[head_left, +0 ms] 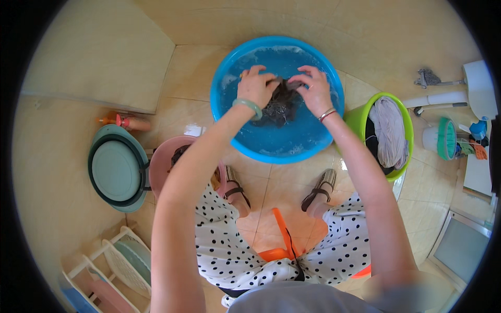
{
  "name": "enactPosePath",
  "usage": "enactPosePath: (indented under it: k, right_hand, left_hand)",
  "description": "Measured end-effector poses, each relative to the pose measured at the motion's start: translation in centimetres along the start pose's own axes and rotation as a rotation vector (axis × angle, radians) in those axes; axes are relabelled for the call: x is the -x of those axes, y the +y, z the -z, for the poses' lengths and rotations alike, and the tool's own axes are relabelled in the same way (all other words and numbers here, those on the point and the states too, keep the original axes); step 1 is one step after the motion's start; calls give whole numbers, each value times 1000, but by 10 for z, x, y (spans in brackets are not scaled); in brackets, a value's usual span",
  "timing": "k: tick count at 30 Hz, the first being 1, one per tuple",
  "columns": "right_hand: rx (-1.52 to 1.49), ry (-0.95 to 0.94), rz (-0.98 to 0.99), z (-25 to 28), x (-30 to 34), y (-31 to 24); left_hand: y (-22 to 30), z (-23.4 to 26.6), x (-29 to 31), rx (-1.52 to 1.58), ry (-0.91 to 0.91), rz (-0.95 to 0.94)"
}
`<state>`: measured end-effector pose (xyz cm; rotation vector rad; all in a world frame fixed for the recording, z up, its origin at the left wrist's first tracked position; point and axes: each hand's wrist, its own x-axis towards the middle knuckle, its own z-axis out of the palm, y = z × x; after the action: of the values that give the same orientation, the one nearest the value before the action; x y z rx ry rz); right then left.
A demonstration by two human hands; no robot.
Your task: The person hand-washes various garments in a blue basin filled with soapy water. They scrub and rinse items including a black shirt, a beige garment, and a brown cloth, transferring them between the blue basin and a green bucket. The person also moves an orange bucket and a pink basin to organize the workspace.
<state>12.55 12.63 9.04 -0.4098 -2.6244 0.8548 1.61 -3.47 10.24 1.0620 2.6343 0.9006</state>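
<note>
A big round blue basin (pixel 219 121) of soapy water stands on the floor before me. Over it, my left hand (pixel 257 86) and my right hand (pixel 314 89) pinch a dark wet cloth (pixel 282 104) between them, one at each side. The cloth's lower part hangs bunched in the water, and its exact kind is not plain to me. A jade-green bangle (pixel 248 107) circles my left wrist, a metal bracelet (pixel 326 114) my right.
To the right, a lime-green bucket (pixel 357 123) holds pale and dark laundry. A pink basin (pixel 162 154) with clothes sits left, partly behind my forearm. Beyond it a folding green basin (pixel 117 171) leans on the wall. An orange stool (pixel 274 254) is beneath me; a white rack (pixel 112 261) stands lower left.
</note>
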Motion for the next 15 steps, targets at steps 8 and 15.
enactPosePath:
  k: [8,15]
  right_hand:
    - [351,-543,-192,-92,35,44]
    - [253,-451,-201,-153,46,99]
  left_hand:
    - [-56,-109,25,-235,-413,150]
    - [-91,-155,13,-343,-475,67]
